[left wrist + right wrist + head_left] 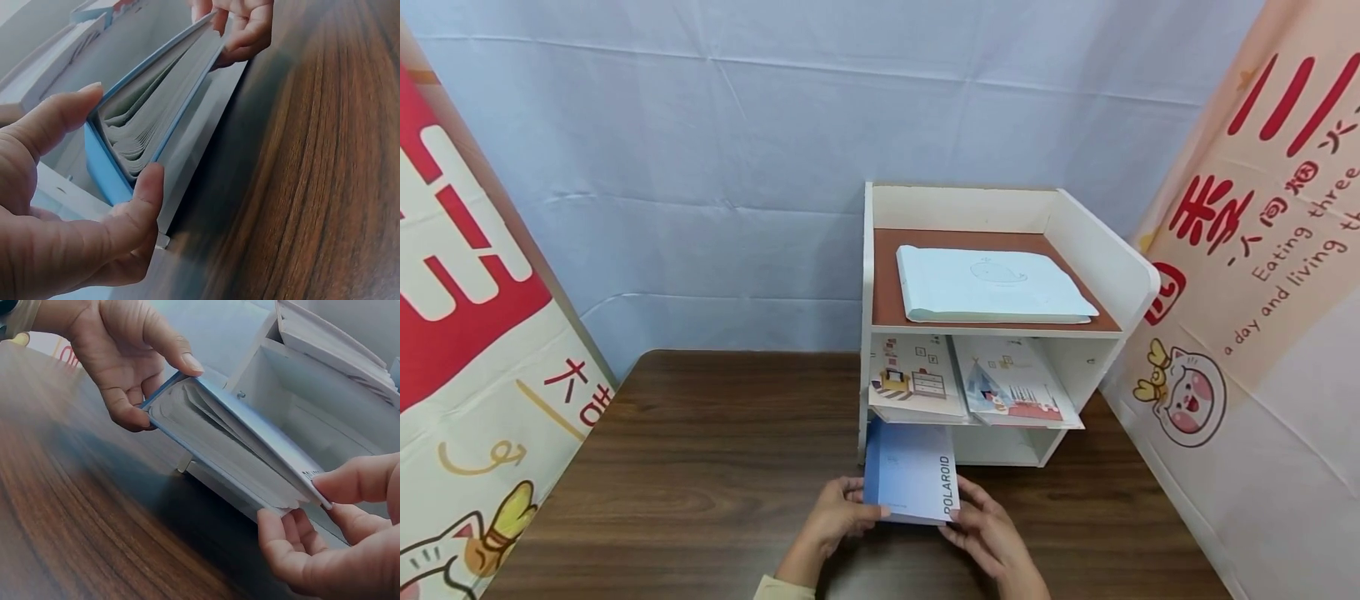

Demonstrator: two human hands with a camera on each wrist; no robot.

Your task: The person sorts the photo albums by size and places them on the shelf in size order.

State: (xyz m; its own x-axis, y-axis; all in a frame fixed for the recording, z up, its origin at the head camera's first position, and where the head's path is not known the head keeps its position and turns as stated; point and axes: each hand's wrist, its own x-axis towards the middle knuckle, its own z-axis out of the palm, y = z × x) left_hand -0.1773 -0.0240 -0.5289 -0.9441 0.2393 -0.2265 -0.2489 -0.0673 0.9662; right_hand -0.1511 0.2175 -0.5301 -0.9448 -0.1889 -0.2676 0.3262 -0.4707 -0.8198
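Observation:
A blue-to-white photo album marked POLAROID lies level at the mouth of the shelf's lower left compartment, its far end under the middle shelf. My left hand pinches its near left corner, thumb on the cover and fingers beneath. On the opposite corner, my right hand grips it the same way. In the left wrist view the album's page edges show between its two covers, slightly fanned. The right wrist view shows the album held above the tabletop, in front of the low compartment.
The white shelf unit stands on the dark wooden table. Its top carries a pale book-like block with a whale drawing. Two illustrated albums, one left and one right, fill the middle level and jut forward.

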